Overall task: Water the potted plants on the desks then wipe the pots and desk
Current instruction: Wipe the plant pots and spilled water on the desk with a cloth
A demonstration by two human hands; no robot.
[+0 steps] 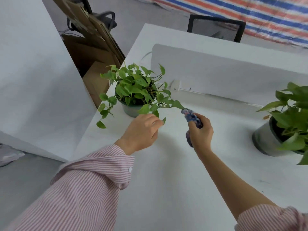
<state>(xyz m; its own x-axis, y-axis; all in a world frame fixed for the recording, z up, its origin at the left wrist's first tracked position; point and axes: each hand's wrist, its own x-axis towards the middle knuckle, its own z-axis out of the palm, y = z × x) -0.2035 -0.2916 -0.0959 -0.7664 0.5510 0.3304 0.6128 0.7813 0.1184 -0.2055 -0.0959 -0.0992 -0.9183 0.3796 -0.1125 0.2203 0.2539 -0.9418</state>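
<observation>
- Careful: the vines of the plant (133, 88) at centre left trail low over the desk (166, 180), and your wiping could snag one and tip the pot (131, 109).
- Your left hand (141, 130) hangs by the lowest leaves, fingers loosely curled, gripping nothing I can see.
- Your right hand (200, 132) is closed round the bunched cloth (190, 116), its tip touching a leaf.
- A second plant (290, 117) sits at the right edge.

White desk (166, 180), two potted pothos on it, well apart. Left plant (135, 87): grey-green round pot (130, 108) near the desk's left edge, upright, vines trailing over the rim and onto the desk. Right plant (293, 114): grey pot (265, 140), upright, partly cut off by the frame edge. Blue-purple cloth (191, 116), bunched up, just beside the left plant's trailing leaf tip.
</observation>
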